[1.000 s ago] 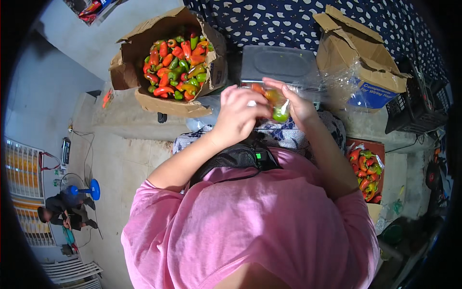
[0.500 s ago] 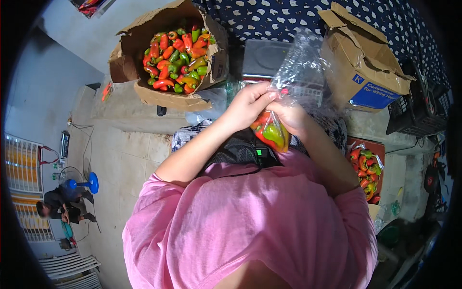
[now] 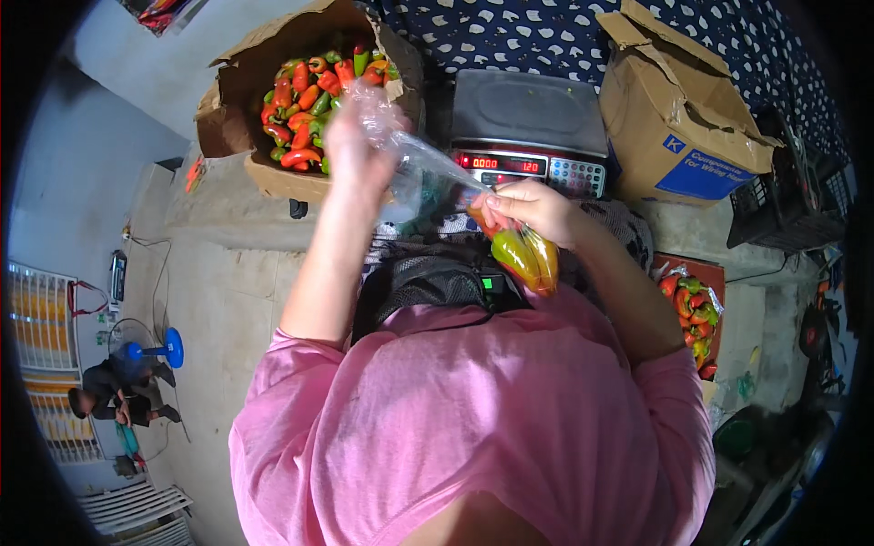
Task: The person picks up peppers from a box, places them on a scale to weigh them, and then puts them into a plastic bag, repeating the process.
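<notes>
A clear plastic bag (image 3: pixel 435 160) with red and yellow-green peppers (image 3: pixel 528 258) in its lower end is stretched between my hands. My right hand (image 3: pixel 535 211) is closed around the bag's neck, just above the peppers, which hang over my lap. Up and to the left, my left hand (image 3: pixel 357 150), smeared by motion, grips the bunched upper end, in front of the open cardboard box (image 3: pixel 223 127) of red and green peppers (image 3: pixel 305 105). Beyond my right hand lies a digital scale (image 3: pixel 528 109) with a bare grey plate and a lit red display.
An open cardboard box (image 3: pixel 637 136) stands right of the scale, with a black crate (image 3: pixel 783 200) beside it. More red and green peppers (image 3: pixel 696 314) lie in a container by my right elbow. A seated person (image 3: pixel 118 387) is far left, near a blue stand (image 3: pixel 175 347).
My left hand has moved away left and upward, pulling the bag's top out into a taut twisted strand. My right hand stays at the neck. The scale is uncovered.
</notes>
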The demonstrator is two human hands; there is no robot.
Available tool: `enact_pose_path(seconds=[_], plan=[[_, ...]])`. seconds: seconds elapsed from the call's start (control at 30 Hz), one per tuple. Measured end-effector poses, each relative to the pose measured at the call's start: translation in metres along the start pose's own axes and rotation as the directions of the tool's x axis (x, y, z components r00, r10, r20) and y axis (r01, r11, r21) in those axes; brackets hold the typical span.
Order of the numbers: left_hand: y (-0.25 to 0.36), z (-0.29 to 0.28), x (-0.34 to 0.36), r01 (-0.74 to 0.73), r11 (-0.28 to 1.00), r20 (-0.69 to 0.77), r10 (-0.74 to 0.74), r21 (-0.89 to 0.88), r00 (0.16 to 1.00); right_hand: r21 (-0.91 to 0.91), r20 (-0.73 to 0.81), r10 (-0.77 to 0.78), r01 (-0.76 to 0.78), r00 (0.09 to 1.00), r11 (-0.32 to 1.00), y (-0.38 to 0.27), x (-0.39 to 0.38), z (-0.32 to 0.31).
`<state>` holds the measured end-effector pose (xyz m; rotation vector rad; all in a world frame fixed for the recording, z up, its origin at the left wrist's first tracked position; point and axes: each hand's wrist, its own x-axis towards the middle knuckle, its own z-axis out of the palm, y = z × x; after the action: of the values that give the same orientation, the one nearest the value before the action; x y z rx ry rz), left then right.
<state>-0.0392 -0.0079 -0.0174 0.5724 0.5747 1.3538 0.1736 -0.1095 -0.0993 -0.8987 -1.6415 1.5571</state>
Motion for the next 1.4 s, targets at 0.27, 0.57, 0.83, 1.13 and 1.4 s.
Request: enact_pose_path(seconds=[0.27,0.57,0.83,1.13,1.4], plan=[[0.028,0.04,-0.076,-0.955,-0.282,0.98,-0.144,0.095,0.14,-0.176,-0.009,-0.044,0.042,0.999,0.983,0.014,0.005,0.016],[-0.005,0.018,-0.1,-0.911,-0.398,0.68,-0.64,0.105,0.358,-0.065,0.373,0.194,-0.183,0.907,0.981,-0.02,-0.005,0.011],[0.021,0.032,-0.095,-0.998,-0.032,0.77,-0.638,-0.049,-0.017,-0.275,0.366,0.019,0.089,0.93,0.957,-0.037,-0.017,0.047],[-0.04,-0.048,-0.108,-0.928,-0.189,0.854,-0.365,0.322,0.37,-0.148,-0.021,-0.163,0.158,0.986,0.976,-0.003,-0.052,0.043],[-0.028,-0.013,-0.118,-0.772,-0.27,0.61,-0.487,0.576,0.625,-0.908,-0.28,-0.578,-0.017,0.767,0.418,-0.005,-0.009,0.02]])
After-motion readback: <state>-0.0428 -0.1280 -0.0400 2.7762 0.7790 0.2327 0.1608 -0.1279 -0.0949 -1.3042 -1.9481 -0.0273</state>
